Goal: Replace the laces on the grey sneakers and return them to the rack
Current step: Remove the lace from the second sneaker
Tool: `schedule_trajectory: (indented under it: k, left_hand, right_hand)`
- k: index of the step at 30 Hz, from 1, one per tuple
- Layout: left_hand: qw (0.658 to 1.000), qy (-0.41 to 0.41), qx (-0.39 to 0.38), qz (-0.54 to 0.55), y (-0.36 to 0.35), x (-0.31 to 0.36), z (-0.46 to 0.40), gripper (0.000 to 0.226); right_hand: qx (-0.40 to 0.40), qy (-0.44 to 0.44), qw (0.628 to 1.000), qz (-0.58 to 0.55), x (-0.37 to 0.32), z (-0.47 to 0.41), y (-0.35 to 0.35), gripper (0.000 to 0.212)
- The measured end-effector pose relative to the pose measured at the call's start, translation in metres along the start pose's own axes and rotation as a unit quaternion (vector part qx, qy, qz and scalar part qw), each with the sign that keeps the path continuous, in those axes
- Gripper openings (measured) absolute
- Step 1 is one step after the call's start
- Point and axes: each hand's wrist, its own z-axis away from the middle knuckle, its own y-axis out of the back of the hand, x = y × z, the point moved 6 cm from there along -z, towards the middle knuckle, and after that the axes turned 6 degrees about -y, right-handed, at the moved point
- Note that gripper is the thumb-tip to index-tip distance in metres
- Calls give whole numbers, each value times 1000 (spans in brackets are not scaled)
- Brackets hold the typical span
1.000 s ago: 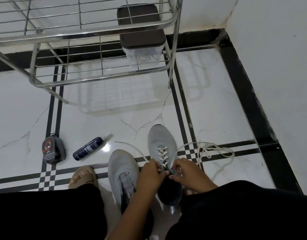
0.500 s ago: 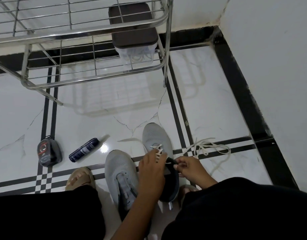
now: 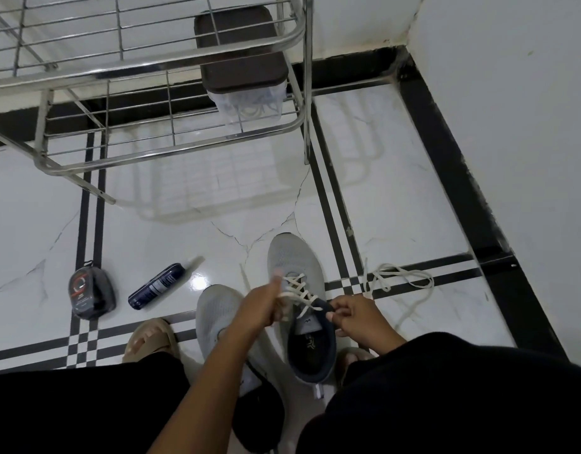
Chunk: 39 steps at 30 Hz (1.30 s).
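Note:
Two grey sneakers stand side by side on the white floor. The right sneaker carries a cream lace crossed through its eyelets. My left hand pinches a strand of that lace at the shoe's left side, blurred by motion. My right hand grips the dark collar of that sneaker at its right side. The left sneaker has no lace showing, and my left forearm hides its heel. A loose cream lace lies coiled on the floor to the right.
A steel wire rack stands ahead, holding a clear box with a brown lid. A dark spray can and a black pouch lie at the left. My sandalled foot is beside the left sneaker. A white wall rises on the right.
My left hand has moved up and left along the right sneaker, drawing the lace out. My right hand has shifted from the lace to the shoe's collar.

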Motion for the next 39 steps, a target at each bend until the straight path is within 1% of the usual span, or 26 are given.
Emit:
schedule_trajectory:
  k: [1,3,5,8,10,12,13,14,15,16,17,19,20,22,23,25,27,28,29,30,32,33,34,35,37,39]
  left_hand:
    - [987,-42,-8,-157,-6,6,-2,58]
    - [937,-119,-16,-327,-21,24,-2,45]
    - [896,-166,-29,-412,-39,30,1,45]
    - [883,-151,-22,-445,-48,22,6,34]
    - [927,-153,-26,-342,-49,17,5,22]
    - [991,-91,13,-96,-37,9,6,20]
    - [993,-44,75,78,-24,4,7,18]
    - [957,9,144,250,-8,-2,8,14]
    - [891,56,209,399,8,-11,9,12]
    - [832,88,266,478,26,-22,6,12]
    - [823,101,307,467,45,-28,3,16]
    - [907,114,320,247,72,-28,-2,38]
    - [931,111,326,117,77,-25,-2,52]
    - [935,48,351,-24,70,-12,8,62]
    - [939,2,332,-91,57,-4,13,53]
    - [968,-3,160,-194,12,-8,10,28]
    - [978,35,2,-205,-27,-24,16,27]
    - [978,40,-1,-205,-33,-29,19,30]
    - [977,39,27,-206,-33,-31,22,31]
    - [978,32,67,-195,-30,-30,26,31]
    - [985,36,119,-123,-24,-33,31,32]
    - [987,45,130,-88,-21,-36,31,32]
    - [987,47,130,-76,-20,-38,29,30]
    - [987,46,123,-91,-18,-38,26,26]
    - [984,32,96,-144,-18,-35,22,16]
    - [978,-6,67,-197,-22,-29,19,10]
  right_hand:
    - [1,3,1000,20,0,-1,0,6]
    - [3,7,999,42,-1,0,1,8]
    - [2,11,999,50,-3,0,0,10]
    - [10,3,998,56,-1,-3,-1,6]
    - [3,-2,999,39,3,-4,-1,5]
    - [-9,-11,1000,-2,6,-3,0,7]
    - [-14,-17,999,-26,8,-3,0,8]
    - [-14,-22,999,-44,11,-3,1,8]
    - [-11,-25,999,-47,12,-4,3,8]
    - [-7,-27,999,-42,14,-4,4,8]
    - [-3,-29,999,-34,15,-5,4,7]
    - [5,-13,1000,-2,10,-3,5,11]
    - [15,13,999,36,4,-1,6,19]
    - [33,102,985,136,-19,6,4,34]
    - [37,148,970,186,-32,10,1,36]
    - [41,218,931,290,-49,14,-9,33]
    - [30,241,883,403,-54,13,-18,27]
    - [29,252,863,437,-54,12,-22,24]
    - [29,262,864,429,-56,8,-24,21]
    - [32,259,887,382,-60,8,-22,20]
    - [53,138,982,122,-61,4,1,33]
    - [51,45,996,-64,-54,3,10,43]
    - [46,-34,976,-210,-43,1,13,51]
    - [38,-73,958,-274,-37,-3,13,53]
    - [36,-26,993,-112,-39,-3,11,37]
    - [3,68,989,133,-44,0,-4,24]
